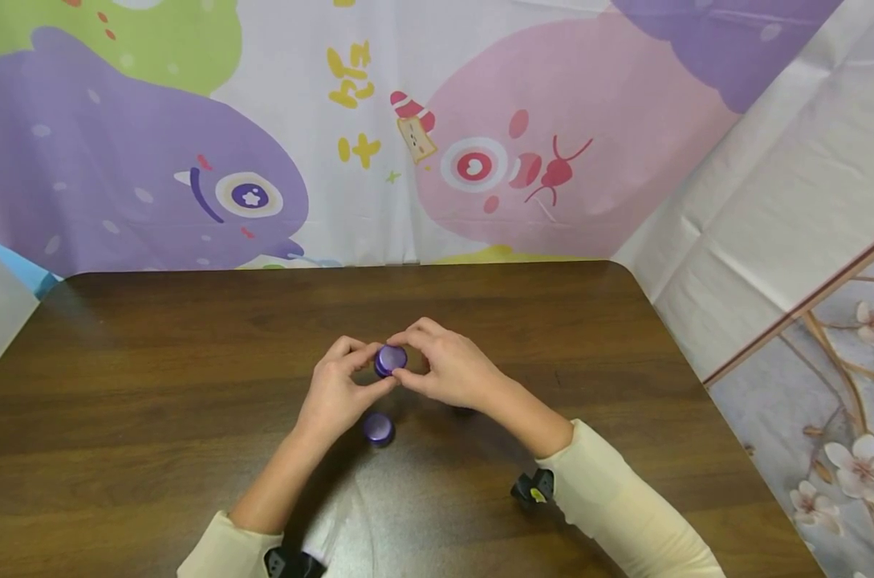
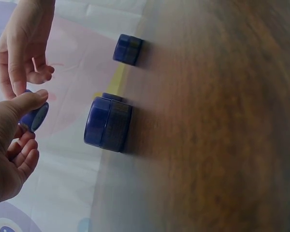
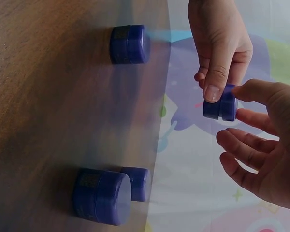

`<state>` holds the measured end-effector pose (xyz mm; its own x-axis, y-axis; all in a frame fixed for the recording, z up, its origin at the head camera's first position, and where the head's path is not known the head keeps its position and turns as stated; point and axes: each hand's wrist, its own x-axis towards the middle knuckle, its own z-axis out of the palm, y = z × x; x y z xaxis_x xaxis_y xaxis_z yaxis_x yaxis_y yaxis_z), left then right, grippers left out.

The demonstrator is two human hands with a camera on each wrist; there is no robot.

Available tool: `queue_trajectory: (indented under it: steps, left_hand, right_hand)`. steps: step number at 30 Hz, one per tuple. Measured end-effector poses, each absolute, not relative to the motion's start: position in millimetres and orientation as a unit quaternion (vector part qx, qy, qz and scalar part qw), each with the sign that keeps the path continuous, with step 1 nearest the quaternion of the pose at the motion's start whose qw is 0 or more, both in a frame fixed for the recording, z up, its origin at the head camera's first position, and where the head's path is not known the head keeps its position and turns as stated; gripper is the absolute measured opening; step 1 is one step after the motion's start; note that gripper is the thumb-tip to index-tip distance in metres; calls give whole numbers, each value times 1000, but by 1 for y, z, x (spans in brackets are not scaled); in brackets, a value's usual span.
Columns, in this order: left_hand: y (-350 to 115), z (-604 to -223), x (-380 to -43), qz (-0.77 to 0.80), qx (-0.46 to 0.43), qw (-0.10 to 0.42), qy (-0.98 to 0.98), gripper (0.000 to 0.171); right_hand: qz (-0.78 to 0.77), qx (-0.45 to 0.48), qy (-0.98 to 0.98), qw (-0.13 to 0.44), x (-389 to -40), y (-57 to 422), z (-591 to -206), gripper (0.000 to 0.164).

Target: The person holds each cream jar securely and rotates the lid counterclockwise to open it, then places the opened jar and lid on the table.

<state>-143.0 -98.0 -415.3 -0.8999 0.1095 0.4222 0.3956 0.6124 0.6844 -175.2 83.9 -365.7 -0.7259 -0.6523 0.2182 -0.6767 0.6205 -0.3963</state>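
Above the table, a small purple round jar [image 1: 390,360] is held between both hands. My left hand [image 1: 335,393] pinches its body between thumb and fingers. My right hand [image 1: 451,369] pinches the lid [image 3: 228,104] with thumb and index finger, its other fingers loosely bent. A groove shows between lid and body in the right wrist view; whether the lid is loose I cannot tell. On the table, nearer the body, stands a similar purple jar [image 1: 379,429]. Both wrist views show further jars, a large one [image 2: 108,123] with a smaller one [image 3: 137,183] partly hidden behind it.
The brown wooden table [image 1: 155,417] has rounded far corners. Behind it hangs a cloth [image 1: 379,209] with cartoon figures. A panel with flower print [image 1: 841,449] stands at the right. Dark wrist cameras [image 1: 534,487] sit at the sleeve cuffs.
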Motion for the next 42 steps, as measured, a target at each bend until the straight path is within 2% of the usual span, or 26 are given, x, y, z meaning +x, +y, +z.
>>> queue_trajectory:
  steps: [6, 17, 24, 35, 42]
  left_hand:
    - [-98, -415, -142, -421, -139, 164, -881, 39]
    - [-97, -415, -142, -420, -141, 164, -881, 38]
    - [-97, -415, -142, -418, -142, 169, -881, 38]
    - [-96, -414, -142, -422, -139, 164, -881, 39]
    - [-96, -413, -143, -417, -141, 166, -882, 39]
  right_hand:
    - [241, 362, -900, 32, -174, 85, -365, 45]
    - [230, 362, -903, 16, -174, 85, -365, 38]
    - [235, 368, -899, 14, -174, 86, -366, 43]
    - [231, 371, -899, 13, -174, 86, -365, 37]
    - [244, 369, -896, 22, -174, 87, -365, 42]
